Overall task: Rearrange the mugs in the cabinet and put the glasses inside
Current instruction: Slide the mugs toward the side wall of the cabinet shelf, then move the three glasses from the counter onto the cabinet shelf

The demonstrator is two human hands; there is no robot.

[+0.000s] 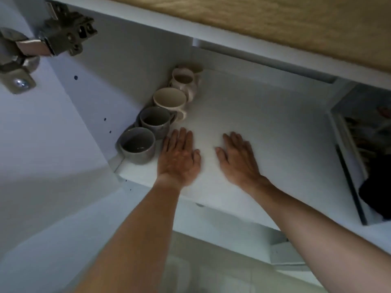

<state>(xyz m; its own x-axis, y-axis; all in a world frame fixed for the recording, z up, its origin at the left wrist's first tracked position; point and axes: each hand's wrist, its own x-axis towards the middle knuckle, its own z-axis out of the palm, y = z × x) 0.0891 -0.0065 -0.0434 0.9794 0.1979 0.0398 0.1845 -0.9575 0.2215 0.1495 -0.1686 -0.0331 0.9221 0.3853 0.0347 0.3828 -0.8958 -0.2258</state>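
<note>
Several mugs stand in a row along the left wall of the white cabinet shelf (264,134). Nearest the front is a grey mug (137,145), behind it a second grey mug (155,121), then a cream mug (170,100) and a pale mug (183,80), with another partly hidden behind that one. My left hand (179,157) lies flat on the shelf just right of the front grey mug, fingers straight, holding nothing. A little to its right, my right hand (237,159) also rests flat and empty on the shelf. No glasses are in view.
The open cabinet door's metal hinge (53,37) sits at the upper left. A wooden panel (296,20) runs above the cabinet. At the right edge a dark-framed compartment (364,157) holds blurred items. Bare shelf extends to the right of the hands.
</note>
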